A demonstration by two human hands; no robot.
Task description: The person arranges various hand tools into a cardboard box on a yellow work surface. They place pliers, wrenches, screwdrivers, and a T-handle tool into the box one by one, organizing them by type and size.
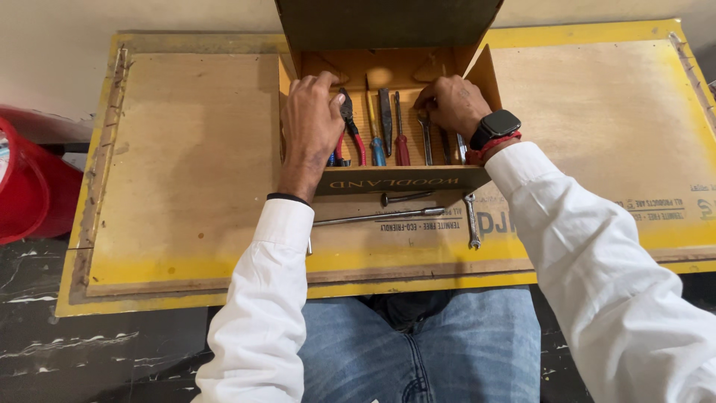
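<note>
At the far left edge a red plastic tub (pixel 26 186) sits on the dark floor beside the work surface. The yellow-edged plywood board (pixel 186 179) stretches across the view, resting over the person's lap, bare on its left part.

The left hand (pixel 309 123) reaches into the open cardboard box (pixel 399 179), palm down, fingers curled and held together over the left end of the row of tools; whether it grips anything beneath cannot be told. Just to its right lie the red-handled pliers (pixel 350 130), touching the thumb side of that hand. Next come a blue-handled screwdriver (pixel 377 145), a dark flat tool (pixel 385 112) and a red-handled screwdriver (pixel 401 145), laid side by side and pointing toward the back of the box. A small spanner (pixel 426 142) lies beside them.

The right hand (pixel 451 104), wearing a dark smartwatch (pixel 494 127) and a red band, rests at the right end of the box, its fingers bent down onto the metal tools there; what they pinch is hidden.

In front of the box, on the board, lie a long thin steel rod (pixel 380 217), a short bolt-like piece (pixel 406 198) and, further right, a spanner (pixel 472 220), all apart from both hands
</note>
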